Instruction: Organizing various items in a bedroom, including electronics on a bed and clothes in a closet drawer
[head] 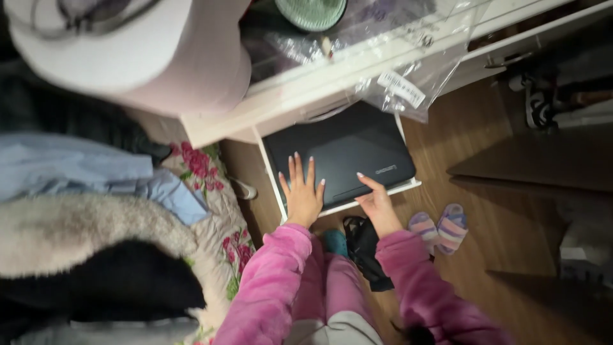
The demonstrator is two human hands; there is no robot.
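Far left is a heap of clothing (pixel 83 211): dark fabric up top, pale blue cloth, a fluffy grey-white piece, then black at the bottom. Edges run out of frame, so can't tell separate garments apart. Under it, a floral quilt (pixel 214 191) w/ red roses, mostly covered by the heap. Top left, a big pale rounded thing (pixel 147 51), blurred and cropped; can't say what it is.

Left hand (pixel 302 191) lies flat, fingers spread apart, palm down on the near left part of a closed black laptop (pixel 341 153). Laptop sits on a white pull-out shelf (pixel 402 187) under a white desk (pixel 319 83); its back edge is hidden by the desk front and by crumpled clear plastic wrap (pixel 408 76) hanging over it.

Right hand (pixel 378 203) is at the laptop's near edge, 1 finger stretched onto the lid, the rest curled; whether they grip the edge, can't tell. Both sleeves are fuzzy pink.

Between the knees, a dark bag-like thing (pixel 365 246) and sth teal, too hidden to name. Right of that, 2 striped slippers (pixel 440 227) side by side on the wood floor (pixel 504 211). Far right is dim: dark shapes, unclear.
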